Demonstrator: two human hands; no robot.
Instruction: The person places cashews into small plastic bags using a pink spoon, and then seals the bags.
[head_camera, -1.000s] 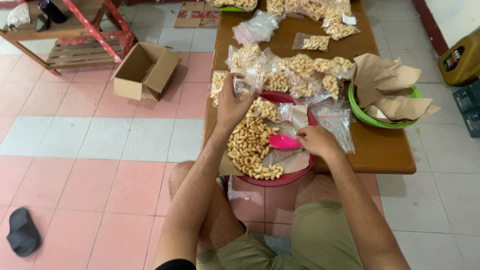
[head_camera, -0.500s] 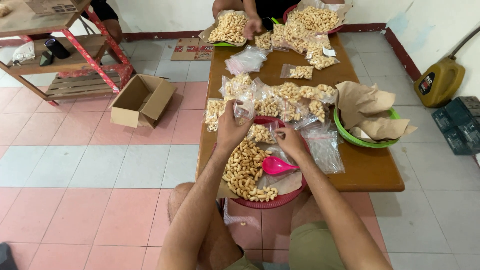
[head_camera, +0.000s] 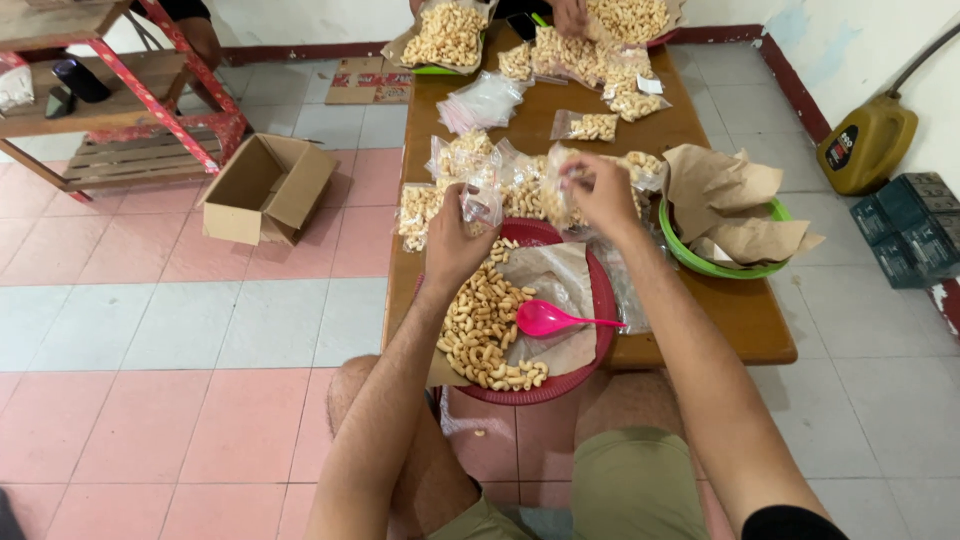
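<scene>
Clear plastic bag of pale curled crackers (head_camera: 478, 190) sits upright in my left hand (head_camera: 452, 240), fingers clamped round its lower half, above the red round tray (head_camera: 590, 340). It looks light, crinkly and slippery, contents brittle, so gripping the film near the neck seems safest. Its long axis runs up and away from me. My right hand (head_camera: 600, 190) pinches another filled clear bag (head_camera: 556, 195) at its top.
</scene>
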